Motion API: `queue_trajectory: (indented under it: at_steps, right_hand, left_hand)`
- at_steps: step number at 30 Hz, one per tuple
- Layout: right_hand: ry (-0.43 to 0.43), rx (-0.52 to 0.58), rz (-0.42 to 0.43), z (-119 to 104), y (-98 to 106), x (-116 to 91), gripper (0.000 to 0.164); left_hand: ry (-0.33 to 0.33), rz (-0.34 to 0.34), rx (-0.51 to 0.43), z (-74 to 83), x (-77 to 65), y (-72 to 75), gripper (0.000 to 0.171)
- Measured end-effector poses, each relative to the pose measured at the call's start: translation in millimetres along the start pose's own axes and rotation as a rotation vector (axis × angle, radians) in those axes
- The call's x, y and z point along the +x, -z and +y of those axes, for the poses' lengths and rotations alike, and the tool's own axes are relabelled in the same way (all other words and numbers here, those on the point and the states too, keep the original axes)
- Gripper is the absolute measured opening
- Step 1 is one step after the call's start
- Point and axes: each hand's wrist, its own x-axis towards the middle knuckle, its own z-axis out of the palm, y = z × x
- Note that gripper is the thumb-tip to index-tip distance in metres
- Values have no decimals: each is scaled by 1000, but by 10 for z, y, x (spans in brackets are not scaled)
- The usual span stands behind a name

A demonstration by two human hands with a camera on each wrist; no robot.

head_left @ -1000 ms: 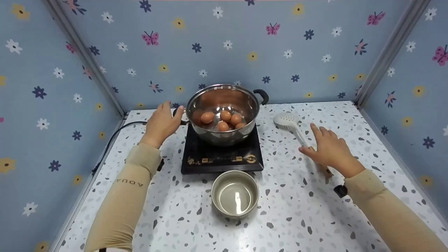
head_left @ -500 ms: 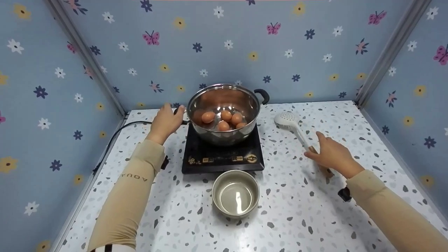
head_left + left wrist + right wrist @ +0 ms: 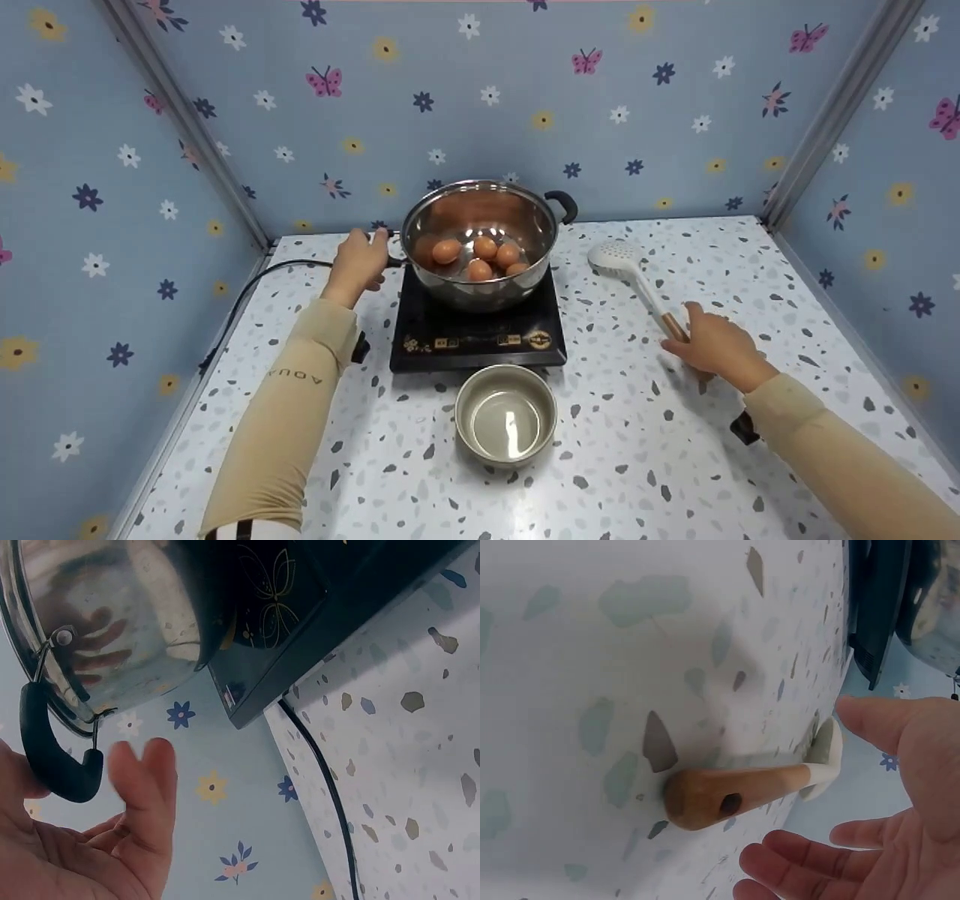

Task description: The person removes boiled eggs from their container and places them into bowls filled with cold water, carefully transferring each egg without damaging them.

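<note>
In the head view, a steel pot (image 3: 480,292) with several brown eggs (image 3: 484,247) stands on a black induction cooker (image 3: 478,341). My left hand (image 3: 358,262) is at the pot's left side. The left wrist view has the black pot handle (image 3: 56,750) between thumb and bent fingers, with a small gap before the fingertips. A white slotted spoon (image 3: 616,257) with a wooden handle end (image 3: 735,791) lies on the table at the right. Over that handle hovers my right hand (image 3: 716,345), its thumb and fingers spread apart on either side, not gripping it.
A beige bowl (image 3: 505,416) stands in front of the cooker. The pot's other handle (image 3: 562,206) points back right. A black power cord (image 3: 251,289) runs along the left of the speckled table (image 3: 600,480). Flowered panels (image 3: 480,82) enclose the back and sides.
My left hand has shifted slightly right to the pot handle, and its fingers have bent. The right hand has lowered toward the spoon's handle. Pot, spoon and bowl have not moved.
</note>
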Motion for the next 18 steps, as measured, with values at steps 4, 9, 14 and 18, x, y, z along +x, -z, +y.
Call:
queue_trajectory:
  at_steps: [4,9,14,18]
  right_hand:
    - [-10,24,-15,42,-60,11,95]
    - [-13,53,-5,77,-139,18,87]
    - [-7,88,12,115,-211,18,67]
    - [-7,113,6,149,-258,34,57]
  left_hand:
    - [10,14,-55,9,37,-56,60]
    - [13,32,-132,19,65,-108,53]
    - [28,47,-206,69,75,-143,50]
    - [56,84,-221,112,106,-172,44]
